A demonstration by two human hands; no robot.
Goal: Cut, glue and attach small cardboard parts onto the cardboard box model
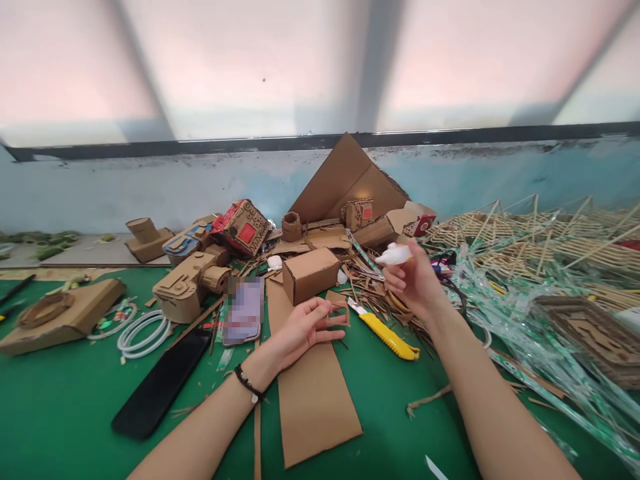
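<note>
White bottle [395, 254], contents unseen, is clasped in right hand [416, 280]; cardboard strip [342, 301], pinched in left hand [306, 328], lies near-right of box [311, 273].

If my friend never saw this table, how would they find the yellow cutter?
On the green table, find the long flat cardboard that runs toward the person, under the left hand. Just right of it lies the yellow cutter, its blade pointing away and to the left. Its chunky, ridged yellow handle sets it apart from the thin brown scraps.

Frosted window [270, 73] — prob. daylit; bluish wall [240, 177] w/ stains.
</note>
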